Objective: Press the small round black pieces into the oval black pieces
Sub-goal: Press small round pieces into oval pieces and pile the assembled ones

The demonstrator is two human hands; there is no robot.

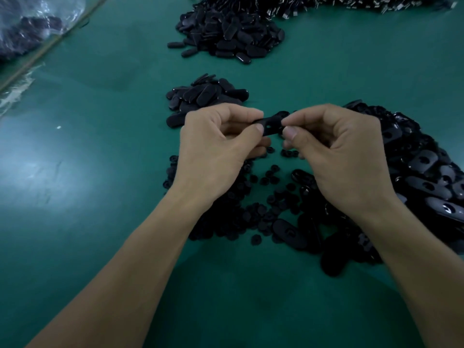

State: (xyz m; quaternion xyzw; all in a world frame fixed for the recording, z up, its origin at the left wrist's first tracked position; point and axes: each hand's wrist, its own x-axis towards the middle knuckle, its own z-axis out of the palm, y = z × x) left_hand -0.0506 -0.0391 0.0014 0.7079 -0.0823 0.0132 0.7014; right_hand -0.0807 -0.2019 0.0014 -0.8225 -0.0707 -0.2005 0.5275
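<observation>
An oval black piece is held in the air above the green table, between both hands. My left hand pinches its left end with thumb and fingers. My right hand pinches its right end, thumb on the near edge. A small hole shows in the oval's middle. Whether a round piece sits under the fingers I cannot tell. Small round black pieces lie scattered on the table below my hands. Loose oval pieces with holes are heaped at the right.
A small pile of oval pieces lies just beyond my hands and a bigger pile farther back. Metal-tipped parts line the far edge. A clear plastic bag sits at far left on the green table.
</observation>
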